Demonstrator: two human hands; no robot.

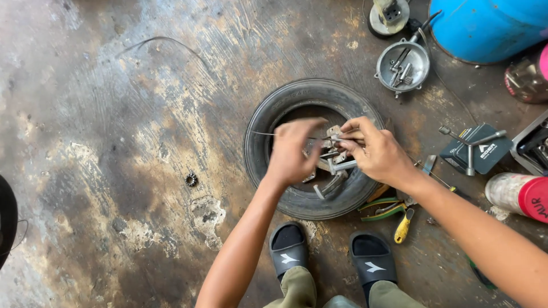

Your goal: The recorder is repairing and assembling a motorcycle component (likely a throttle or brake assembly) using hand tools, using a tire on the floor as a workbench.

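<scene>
A small black tyre (268,122) lies flat on the stained concrete floor in front of my feet. Both hands work over its middle on a metal part (334,165) with rods and brackets. My left hand (292,153) is blurred and reaches in from the left, fingers closed around a thin wire or cable (260,133) that runs leftward. My right hand (374,149) pinches the top of the metal part where the wire meets it.
A round metal dish (402,65) of bolts and a blue drum (485,25) sit at the top right. A Y-shaped wrench (471,142) lies on a dark box, pliers and a yellow-handled screwdriver (403,226) by my right foot. A small sprocket (191,179) lies left.
</scene>
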